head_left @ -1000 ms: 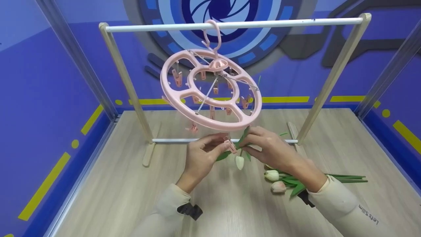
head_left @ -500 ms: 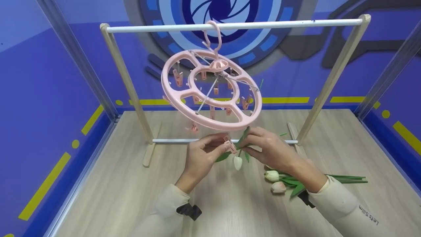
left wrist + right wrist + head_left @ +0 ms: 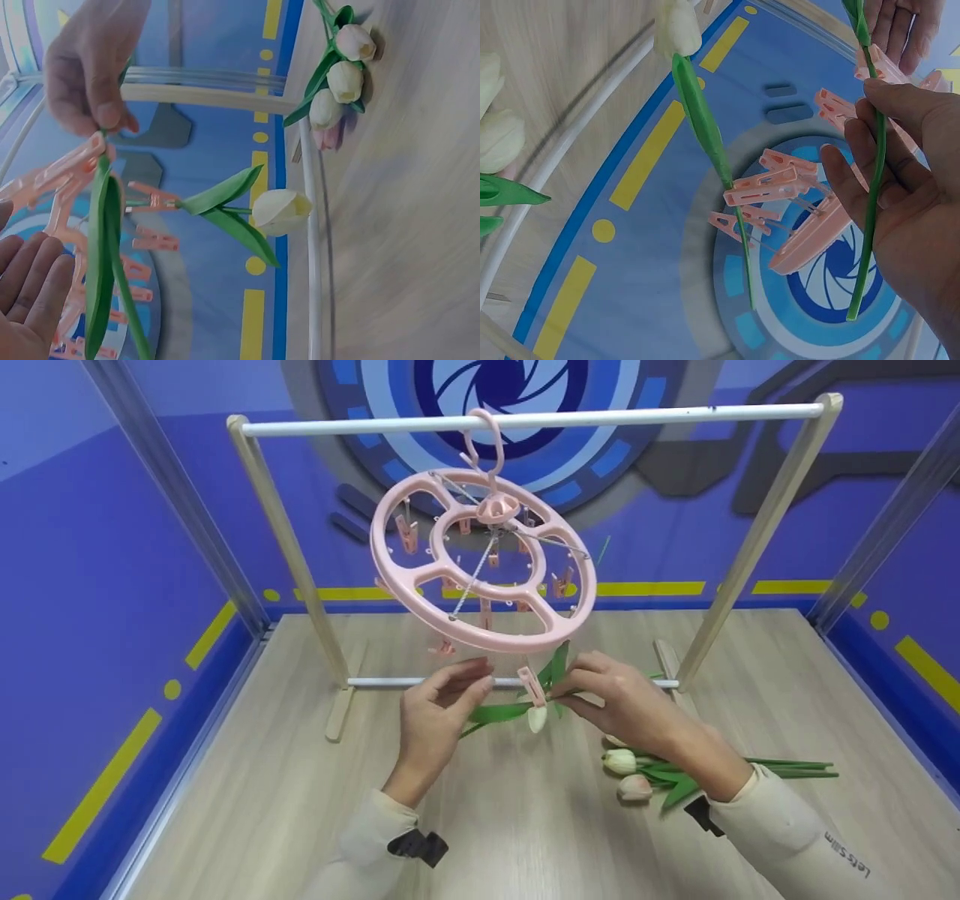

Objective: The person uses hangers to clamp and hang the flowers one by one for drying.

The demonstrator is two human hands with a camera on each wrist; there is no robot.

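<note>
Leftward, off the pink clothespin (image 3: 531, 687), the left hand (image 3: 433, 716) has drawn since the frame a second ago, when I saw it gripping that piece. Its fingers now lie loose and hold nothing; the clothespin is just right of their tips. From my end, the right hand (image 3: 619, 697) is pinching a green stem (image 3: 871, 217), its thumb pressed right beside the spot where the clothespin bites the stem. One stem end trails back past the right palm, the leaves reach toward the left fingertips, and I cannot make out its bloom. Below the right fingertips a white tulip (image 3: 281, 212) hangs from a second clothespin (image 3: 154, 197). Above both sets of fingers, the ring hanger (image 3: 499, 642) tilts from a white rail (image 3: 637, 416). Loose tulips (image 3: 621, 761) lie on the table (image 3: 300, 810) under the right wrist.
</note>
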